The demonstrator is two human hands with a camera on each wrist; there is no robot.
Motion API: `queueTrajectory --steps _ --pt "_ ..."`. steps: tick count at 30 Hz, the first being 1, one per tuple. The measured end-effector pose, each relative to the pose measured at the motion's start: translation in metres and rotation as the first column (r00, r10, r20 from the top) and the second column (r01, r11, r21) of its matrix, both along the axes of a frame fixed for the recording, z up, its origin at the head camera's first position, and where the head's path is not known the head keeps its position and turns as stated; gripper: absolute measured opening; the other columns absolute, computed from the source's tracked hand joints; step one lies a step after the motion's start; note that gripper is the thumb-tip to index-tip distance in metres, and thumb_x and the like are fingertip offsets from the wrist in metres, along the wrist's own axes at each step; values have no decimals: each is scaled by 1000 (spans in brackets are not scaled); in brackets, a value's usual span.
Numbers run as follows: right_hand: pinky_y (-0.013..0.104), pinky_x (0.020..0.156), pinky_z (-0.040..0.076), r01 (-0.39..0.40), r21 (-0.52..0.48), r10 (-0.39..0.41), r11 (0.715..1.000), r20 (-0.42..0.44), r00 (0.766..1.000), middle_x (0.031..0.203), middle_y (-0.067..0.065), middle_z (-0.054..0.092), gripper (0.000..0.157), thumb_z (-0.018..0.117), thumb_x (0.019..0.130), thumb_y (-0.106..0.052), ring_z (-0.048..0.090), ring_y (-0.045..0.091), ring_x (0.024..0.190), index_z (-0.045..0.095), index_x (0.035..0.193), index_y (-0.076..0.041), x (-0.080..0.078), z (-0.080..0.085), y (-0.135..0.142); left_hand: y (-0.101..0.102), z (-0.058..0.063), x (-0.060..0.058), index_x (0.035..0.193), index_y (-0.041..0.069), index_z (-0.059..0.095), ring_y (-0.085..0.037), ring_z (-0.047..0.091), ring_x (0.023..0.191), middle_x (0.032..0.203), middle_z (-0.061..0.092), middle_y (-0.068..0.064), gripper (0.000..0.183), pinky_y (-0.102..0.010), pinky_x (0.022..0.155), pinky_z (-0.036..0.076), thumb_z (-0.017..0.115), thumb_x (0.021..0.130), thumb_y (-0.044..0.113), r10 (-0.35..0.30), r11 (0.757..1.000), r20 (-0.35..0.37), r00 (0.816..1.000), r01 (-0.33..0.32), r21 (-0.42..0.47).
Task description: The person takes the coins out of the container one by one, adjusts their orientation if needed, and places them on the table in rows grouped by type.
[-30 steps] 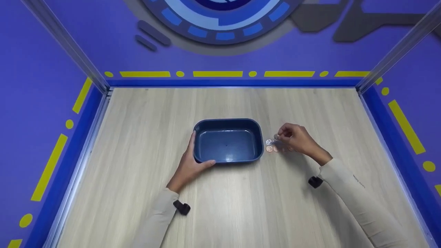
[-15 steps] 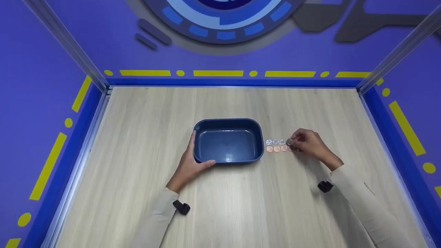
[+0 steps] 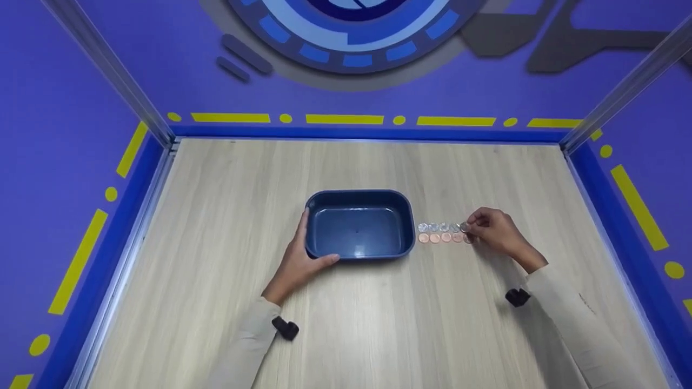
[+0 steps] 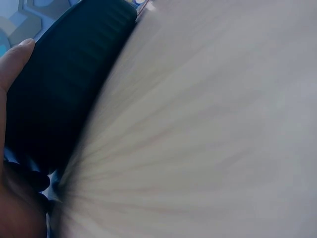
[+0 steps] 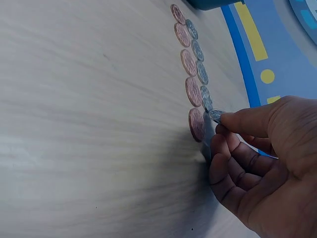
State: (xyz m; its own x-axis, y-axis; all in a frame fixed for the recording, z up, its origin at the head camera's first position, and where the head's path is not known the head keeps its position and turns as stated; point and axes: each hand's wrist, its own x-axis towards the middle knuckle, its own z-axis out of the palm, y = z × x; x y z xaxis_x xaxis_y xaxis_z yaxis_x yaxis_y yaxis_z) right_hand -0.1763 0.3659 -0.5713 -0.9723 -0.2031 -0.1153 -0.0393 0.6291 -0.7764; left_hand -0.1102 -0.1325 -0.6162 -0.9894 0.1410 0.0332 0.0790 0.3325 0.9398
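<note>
My left hand grips the left end of a dark blue plastic box, thumb along its front edge and fingers around the side. In the left wrist view the box's outer wall shows, with the thumb at the rim. Between thumb and finger, my right hand pinches a silver coin at the right end of a row of silver coins. Just in front of these lies a parallel row of copper coins. The right hand's other fingers are curled in toward the palm.
Both rows lie on a light wood-grain table, starting close to the box's right end. Blue printed panels wall in the back and both sides. A black wrist camera sits on the right sleeve, another on the left.
My right hand has moved right along the rows, away from the box. More silver coins now show lying in the back row. The left hand and box have stayed in place.
</note>
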Motion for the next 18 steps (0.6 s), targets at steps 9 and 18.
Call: queueTrajectory --steps 9,18 --pt "21 61 54 5 65 -4 998 -20 1000 95 21 75 9 72 101 5 68 19 78 71 108 10 0 -2 0 -1 1 1 179 30 5 -31 22 167 184 15 -3 134 -59 132 23 96 83 49 -10 1000 7 1000 10 -8" --pt "17 66 50 18 145 -4 989 -96 995 96 19 75 8 74 98 8 68 23 86 75 106 8 -1 -6 -2 -1 1 1 179 33 4 -32 22 166 184 15 -2 134 -60 132 23 97 83 48 -12 1000 1 1000 12 -15"
